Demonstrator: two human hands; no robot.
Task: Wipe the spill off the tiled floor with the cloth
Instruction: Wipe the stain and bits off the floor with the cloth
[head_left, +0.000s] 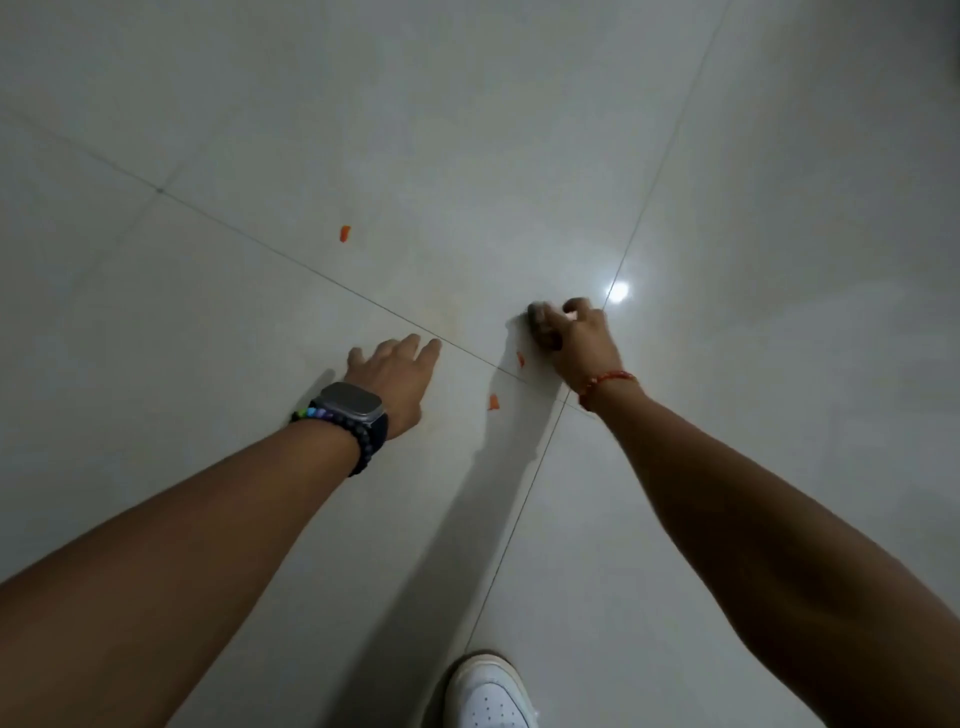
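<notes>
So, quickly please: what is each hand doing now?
Left hand: open, fingers spread, holding nothing.
Right hand: closed on a dark wad, likely the cloth, at the floor.

The right hand (576, 338) presses a bunched cloth (541, 325) onto the tiled floor (260, 130); left hand (395, 379) spread flat.

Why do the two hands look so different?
The left hand lies open, fingers spread flat toward the floor, holding nothing; the right hand is curled around a dark cloth. The left wrist wears a watch and dark beads; the right wrist wears a red thread bracelet. Both reach down near the orange bits.
</notes>
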